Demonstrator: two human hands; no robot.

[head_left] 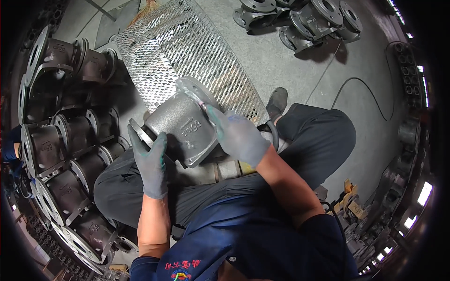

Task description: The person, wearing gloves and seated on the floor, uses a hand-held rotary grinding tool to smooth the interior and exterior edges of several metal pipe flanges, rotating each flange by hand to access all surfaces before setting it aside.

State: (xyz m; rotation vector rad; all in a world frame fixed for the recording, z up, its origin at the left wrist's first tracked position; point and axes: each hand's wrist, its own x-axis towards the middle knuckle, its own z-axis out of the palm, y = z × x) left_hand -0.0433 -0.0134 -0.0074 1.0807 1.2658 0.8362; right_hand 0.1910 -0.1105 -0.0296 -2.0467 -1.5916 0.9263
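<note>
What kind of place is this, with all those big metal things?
Probably a metal workshop or foundry. Gloved hands, left hand and right hand, hold a grey cast valve body; many more castings are stacked beside a metal mesh grate on the concrete floor.

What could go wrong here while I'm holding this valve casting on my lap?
The heavy grey valve body rests on the thighs, steadied only by the gloved left hand; it could roll off toward the shoe. The right hand works at the flange rim, so fingers could slip onto rough edges.
</note>
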